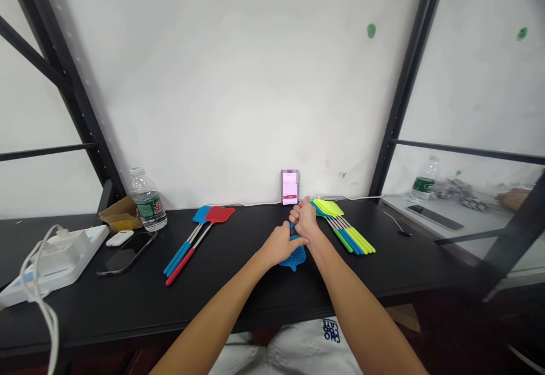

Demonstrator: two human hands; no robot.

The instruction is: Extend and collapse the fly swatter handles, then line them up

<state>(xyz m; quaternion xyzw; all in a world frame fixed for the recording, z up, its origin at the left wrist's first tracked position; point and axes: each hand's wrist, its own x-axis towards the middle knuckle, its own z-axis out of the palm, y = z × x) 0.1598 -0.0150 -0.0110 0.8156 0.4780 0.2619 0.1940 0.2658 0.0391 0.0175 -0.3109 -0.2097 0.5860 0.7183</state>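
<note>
Both my hands are closed on a blue fly swatter held over the middle of the black table. Its mesh head (294, 258) points down toward me, below my left hand (281, 245). Above and slightly to the right, my right hand (304, 218) is wrapped round it in a fist; a short blue piece shows between the hands, and the rest is hidden by the fingers. Just beyond the right hand lies a fanned group of swatters with yellow-green heads (328, 207) and yellow, blue and green handles. To the left rest a red swatter (219, 214) and blue swatters (176, 257).
A lit phone (290, 188) leans against the wall. At the left are a water bottle (148, 202), a brown box (121, 214), a white case (120, 238), a dark phone (128, 253) and a power strip (59, 261) with cables. Black metal posts (404, 80) frame the table.
</note>
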